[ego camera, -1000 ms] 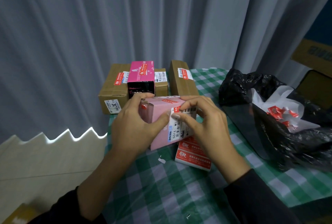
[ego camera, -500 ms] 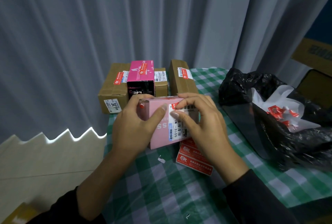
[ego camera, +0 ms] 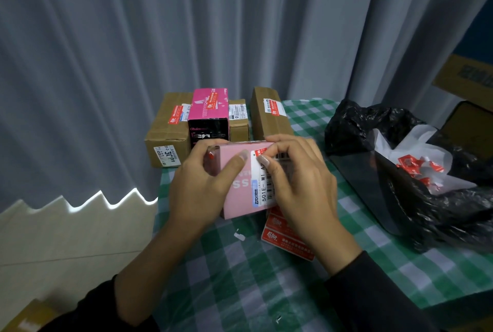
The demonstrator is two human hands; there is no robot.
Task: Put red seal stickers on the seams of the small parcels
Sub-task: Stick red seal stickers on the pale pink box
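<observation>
Left hand (ego camera: 202, 182) grips the pink box (ego camera: 236, 202); right hand (ego camera: 301, 185) pinches a sticker (ego camera: 260, 151) over its top seam. Next, probably smoothing it flat.

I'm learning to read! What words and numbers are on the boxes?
"501E- M1 A2": white label on the pale pink box.
"ZTO": that label's blue strip.
"Ohalen": magenta box, black front.
Red sticker sheet and brown carton's label: too blurred to read.
</observation>
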